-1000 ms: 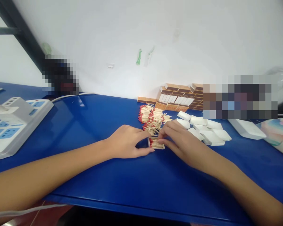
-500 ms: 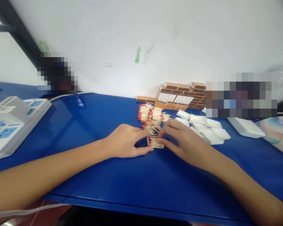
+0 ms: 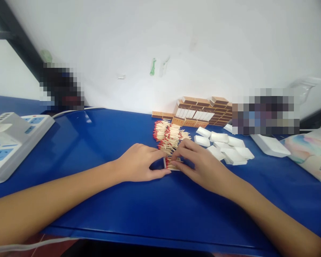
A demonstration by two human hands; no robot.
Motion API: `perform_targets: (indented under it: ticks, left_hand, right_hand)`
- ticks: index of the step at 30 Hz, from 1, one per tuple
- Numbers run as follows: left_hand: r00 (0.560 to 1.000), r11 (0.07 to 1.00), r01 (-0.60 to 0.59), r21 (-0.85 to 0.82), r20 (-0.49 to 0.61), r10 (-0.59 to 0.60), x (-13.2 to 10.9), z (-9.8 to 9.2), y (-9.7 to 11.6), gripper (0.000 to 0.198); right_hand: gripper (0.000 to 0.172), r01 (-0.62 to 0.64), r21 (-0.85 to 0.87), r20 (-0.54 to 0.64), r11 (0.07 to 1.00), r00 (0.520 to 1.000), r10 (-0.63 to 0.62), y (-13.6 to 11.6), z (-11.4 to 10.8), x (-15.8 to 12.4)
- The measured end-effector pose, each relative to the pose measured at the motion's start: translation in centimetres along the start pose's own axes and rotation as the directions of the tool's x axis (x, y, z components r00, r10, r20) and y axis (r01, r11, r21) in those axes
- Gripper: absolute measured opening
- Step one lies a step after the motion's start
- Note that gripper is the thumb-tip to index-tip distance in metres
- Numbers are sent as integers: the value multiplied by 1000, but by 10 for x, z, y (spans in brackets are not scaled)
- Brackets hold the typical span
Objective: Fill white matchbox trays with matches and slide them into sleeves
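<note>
A small white matchbox tray [image 3: 164, 163] lies on the blue table, with red-tipped matches [image 3: 168, 164] inside. My left hand [image 3: 137, 164] grips the tray's left end between thumb and fingers. From the right, my right hand [image 3: 203, 166] reaches over the tray, its thumb and fingertips closed at the matches; how many it pinches is hidden. The right part of the tray is behind that hand. Just beyond, a heap of loose matches [image 3: 164, 131] is spread with most red heads to the left.
Brown matchboxes [image 3: 216, 112] are stacked against the wall, some with white ends showing. Several white trays [image 3: 219, 137] lie to the right, near a larger white box [image 3: 270, 145] and a colourful packet [image 3: 307, 150]. A power strip [image 3: 29, 139] stands at left on the blue table [image 3: 117, 207].
The view has shifted slightly. My right hand has moved left over the tray, covering more of its matches. My left hand keeps its hold on the tray's end.
</note>
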State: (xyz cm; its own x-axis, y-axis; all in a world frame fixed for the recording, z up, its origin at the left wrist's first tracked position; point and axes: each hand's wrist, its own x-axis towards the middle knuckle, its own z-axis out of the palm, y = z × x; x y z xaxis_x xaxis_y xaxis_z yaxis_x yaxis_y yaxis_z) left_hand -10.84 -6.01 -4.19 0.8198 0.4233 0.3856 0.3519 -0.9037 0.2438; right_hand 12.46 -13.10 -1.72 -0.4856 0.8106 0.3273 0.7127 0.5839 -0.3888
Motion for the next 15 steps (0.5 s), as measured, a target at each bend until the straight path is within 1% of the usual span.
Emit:
perform_targets:
  ticks: [3,5,7,8,9,10,12,13,14,15]
  left_hand:
    - [1000,1000,-6,-2,-28,6,0,0,1,37]
    - [998,1000,-10,-7,-65,9,-1,0,1,37]
    - [995,1000,-1,-10,-101,0,-2,0,0,38]
    - [995,1000,5,-9,-97,-6,-2,1,0,38]
    - [997,1000,11,-6,-76,-11,-2,1,0,37]
    - [999,1000,16,-4,-45,-16,-1,0,0,36]
    - [999,999,32,-10,6,-32,-1,0,0,34]
    - [999,999,44,-19,10,-44,0,-1,1,34]
    - [998,998,58,-30,6,-57,0,-1,1,35]
    - [998,997,68,-39,4,-68,0,-2,2,36]
  right_hand:
    - [8,-14,-97,-71,995,997,7,15,-15,0]
    - [13,-72,-207,-150,976,988,41,34,-29,-2]
    - [16,-147,-331,-193,932,977,86,57,-44,-6]
    - [17,-194,-383,-219,903,969,115,68,-51,-8]
    - [18,-247,-419,-258,874,955,146,79,-56,-11]
    - [17,-286,-444,-269,849,947,178,87,-61,-13]
    - [16,-388,-450,-317,804,912,262,98,-68,-16]
    - [15,-437,-438,-342,786,889,303,101,-72,-17]
    - [15,-492,-415,-379,765,858,346,104,-76,-17]
    - [14,-557,-377,-426,740,814,395,105,-81,-17]
